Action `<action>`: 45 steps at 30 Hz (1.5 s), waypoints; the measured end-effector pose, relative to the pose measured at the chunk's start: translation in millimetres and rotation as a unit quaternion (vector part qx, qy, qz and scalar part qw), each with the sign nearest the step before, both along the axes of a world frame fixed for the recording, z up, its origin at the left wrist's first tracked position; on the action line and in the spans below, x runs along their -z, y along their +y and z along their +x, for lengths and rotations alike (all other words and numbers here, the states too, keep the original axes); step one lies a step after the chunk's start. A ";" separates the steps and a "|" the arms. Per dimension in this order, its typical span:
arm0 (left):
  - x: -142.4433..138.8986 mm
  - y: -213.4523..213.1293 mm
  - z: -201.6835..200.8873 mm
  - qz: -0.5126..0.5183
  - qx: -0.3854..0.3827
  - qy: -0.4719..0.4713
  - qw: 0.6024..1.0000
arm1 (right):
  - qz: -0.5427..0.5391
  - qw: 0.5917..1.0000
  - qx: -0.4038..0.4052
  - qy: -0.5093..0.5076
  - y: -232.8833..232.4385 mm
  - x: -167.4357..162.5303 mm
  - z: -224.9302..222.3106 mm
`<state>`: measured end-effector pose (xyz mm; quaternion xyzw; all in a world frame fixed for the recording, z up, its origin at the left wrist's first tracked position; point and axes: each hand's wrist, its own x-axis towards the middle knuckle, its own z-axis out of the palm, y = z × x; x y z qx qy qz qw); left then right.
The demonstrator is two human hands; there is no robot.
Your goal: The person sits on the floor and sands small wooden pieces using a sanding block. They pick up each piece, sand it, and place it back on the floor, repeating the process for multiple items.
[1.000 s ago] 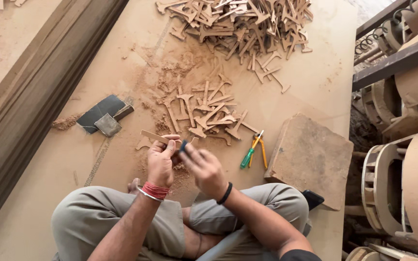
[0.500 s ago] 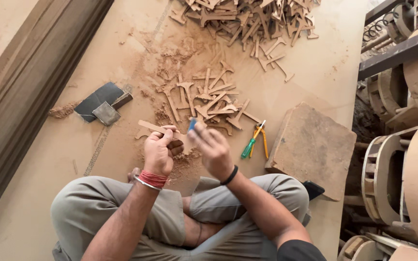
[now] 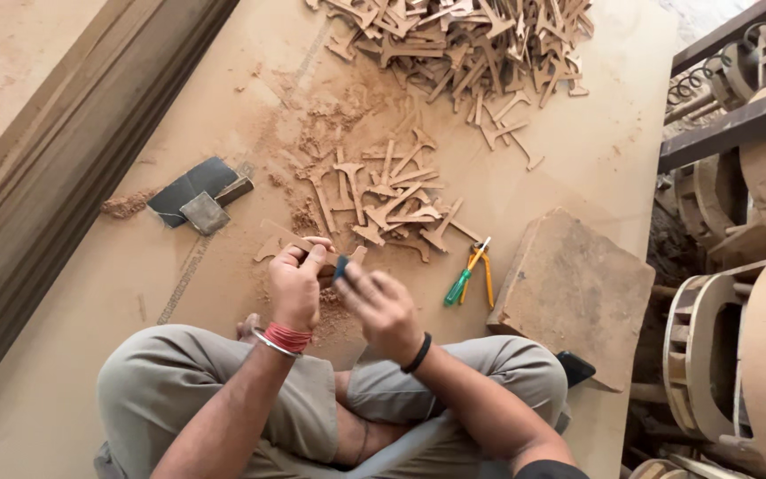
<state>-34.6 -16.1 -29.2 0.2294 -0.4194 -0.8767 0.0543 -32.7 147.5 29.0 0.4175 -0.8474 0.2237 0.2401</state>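
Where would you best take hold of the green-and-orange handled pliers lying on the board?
Grip the green-and-orange handled pliers by the paired handles, coming from above. The handles lie flat, pointing toward the person, with bare wooden board around them, while the metal head points away toward the wooden cut-outs.

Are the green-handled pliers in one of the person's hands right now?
No, the green-handled pliers lie on the board, apart from the right hand.

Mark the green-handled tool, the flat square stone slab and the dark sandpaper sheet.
Green-handled tool with yellow arms (image 3: 459, 287), head view: on its green handle.
Flat square brown stone slab (image 3: 578, 293), head view: middle of its top face.
Dark grey sandpaper sheet (image 3: 190, 186), head view: its bare upper part.
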 end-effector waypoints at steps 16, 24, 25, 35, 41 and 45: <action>-13.8 -9.3 -5.1 -0.022 -0.025 -0.011 0.999 | 0.052 0.988 0.141 0.031 15.6 2.8 -17.6; -14.1 -6.8 -0.8 -0.031 -0.019 -0.003 0.999 | 0.043 0.998 0.014 0.050 18.1 16.8 -10.9; -12.2 -8.4 -1.4 -0.032 -0.018 -0.005 0.999 | 0.061 0.997 0.006 0.048 17.6 18.4 -10.6; 11.4 -12.3 -5.4 0.201 0.052 -0.055 0.977 | -0.083 0.996 -0.018 -0.001 7.6 10.4 -11.3; 17.4 -7.6 -5.3 0.257 0.089 -0.052 0.961 | -0.085 0.996 0.019 -0.033 10.0 10.9 -3.9; 18.2 -6.8 -1.8 0.268 0.105 -0.086 0.954 | -0.051 0.996 -0.033 0.062 14.8 7.5 -6.4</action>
